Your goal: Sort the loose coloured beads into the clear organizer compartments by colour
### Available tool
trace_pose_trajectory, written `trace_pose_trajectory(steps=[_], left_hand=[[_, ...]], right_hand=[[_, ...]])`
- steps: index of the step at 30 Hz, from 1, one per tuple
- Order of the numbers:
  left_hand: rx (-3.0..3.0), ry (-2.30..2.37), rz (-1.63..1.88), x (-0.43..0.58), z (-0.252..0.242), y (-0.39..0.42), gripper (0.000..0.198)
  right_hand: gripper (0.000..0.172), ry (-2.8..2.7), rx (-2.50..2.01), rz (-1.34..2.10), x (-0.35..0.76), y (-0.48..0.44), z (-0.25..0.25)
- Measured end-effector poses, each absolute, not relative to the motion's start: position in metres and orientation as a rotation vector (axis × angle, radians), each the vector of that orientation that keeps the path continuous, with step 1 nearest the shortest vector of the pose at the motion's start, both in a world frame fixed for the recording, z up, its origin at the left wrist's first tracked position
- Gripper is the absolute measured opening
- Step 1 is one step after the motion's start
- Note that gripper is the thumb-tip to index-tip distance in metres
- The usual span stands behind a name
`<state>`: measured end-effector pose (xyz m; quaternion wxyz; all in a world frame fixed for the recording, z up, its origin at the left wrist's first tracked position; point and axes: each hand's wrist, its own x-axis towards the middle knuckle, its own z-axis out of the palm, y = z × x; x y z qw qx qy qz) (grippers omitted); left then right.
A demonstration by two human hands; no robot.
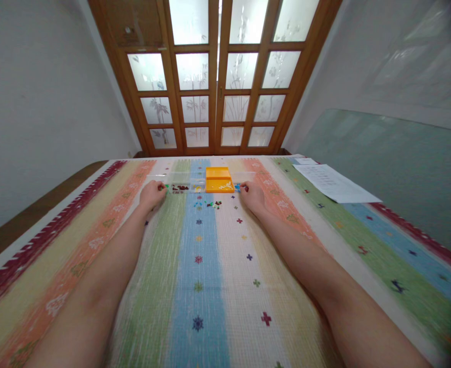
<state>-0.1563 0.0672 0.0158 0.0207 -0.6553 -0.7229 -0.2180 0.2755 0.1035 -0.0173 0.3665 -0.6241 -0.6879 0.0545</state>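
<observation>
My left hand point(151, 195) is at the left end of a row of small open boxes, its fingers pinched together. Bits of green point(166, 186) show at its fingertips; whether they are held or lie in a box, I cannot tell. Next to it a clear box holds dark red pieces point(180, 188), and another has yellow pieces point(198, 189). An orange box point(218, 171) with its lid up contains white pieces point(225, 185). My right hand point(253, 197) is closed in a pinch beside blue pieces point(237, 187) at the right end; what it pinches is too small to make out.
Loose blue bits point(199, 204) and a small heap of dark red and green pieces point(215, 205) lie in front of the boxes. A striped cloth point(198, 276) covers the table. Printed paper sheets point(333, 183) are at the right; glass-paned doors point(218, 102) stand behind.
</observation>
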Motion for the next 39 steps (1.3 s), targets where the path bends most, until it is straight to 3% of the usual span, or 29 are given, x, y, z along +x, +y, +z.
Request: trace_pose_trajectory(steps=[9, 17, 27, 39], left_hand=[[-2.429, -1.846, -0.87, -0.108, 0.018, 0.06, 0.021], [-2.825, -1.54, -0.77, -0.051, 0.011, 0.042, 0.018], [-2.865, -1.521, -0.721, -0.037, 0.005, 0.036, 0.022], [-2.714, -1.513, -0.567, -0.035, 0.001, 0.039, 0.032]], right_hand=[[0.02, -1.868, -1.538, 0.148, 0.263, 0.094, -0.012], [0.016, -2.166, -1.226, 0.172, 0.248, 0.079, -0.008], [0.016, -2.432, -0.911, 0.16, 0.221, 0.055, -0.002], [0.02, -2.523, -0.851, 0.046, 0.21, 0.044, 0.002]])
